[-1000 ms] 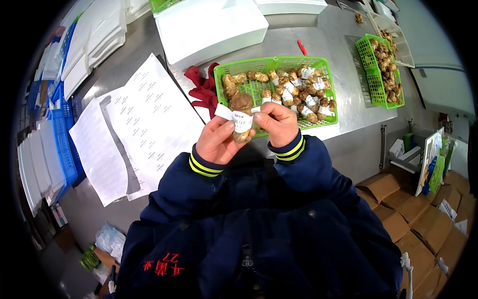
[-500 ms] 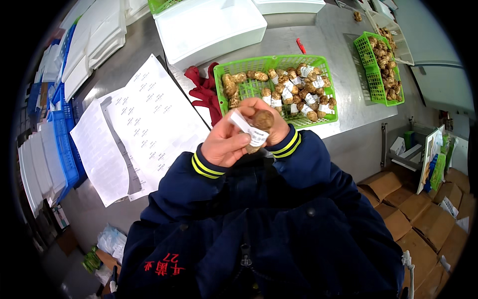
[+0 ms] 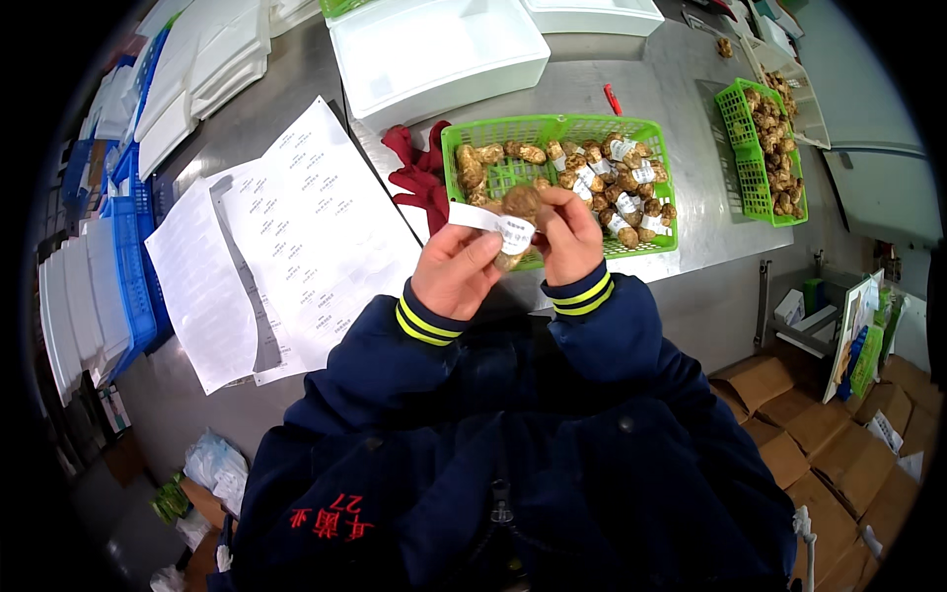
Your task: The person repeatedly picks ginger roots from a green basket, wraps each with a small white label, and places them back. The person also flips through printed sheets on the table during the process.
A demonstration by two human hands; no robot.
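A brown, thick-stemmed mushroom is held in front of my chest, just over the near edge of a green plastic basket. My left hand is closed on it, thumb pressing a white printed paper label against the stem. One end of the label sticks out loose to the left. At the mushroom's right side, my right hand pinches with thumb and fingers, touching the label's other end or the mushroom; which one is hidden. Inside the basket, several labelled mushrooms fill the right, and bare ones line the left and back.
Printed label sheets lie left on the metal table. A dark red glove touches the basket's left side. Behind stand a white foam box and a red pen. Another green basket of mushrooms is at right; cardboard boxes sit below.
My right hand has come from behind the mushroom to its right side. The label now lies across the stem with its free end pointing left. The view has shifted slightly.
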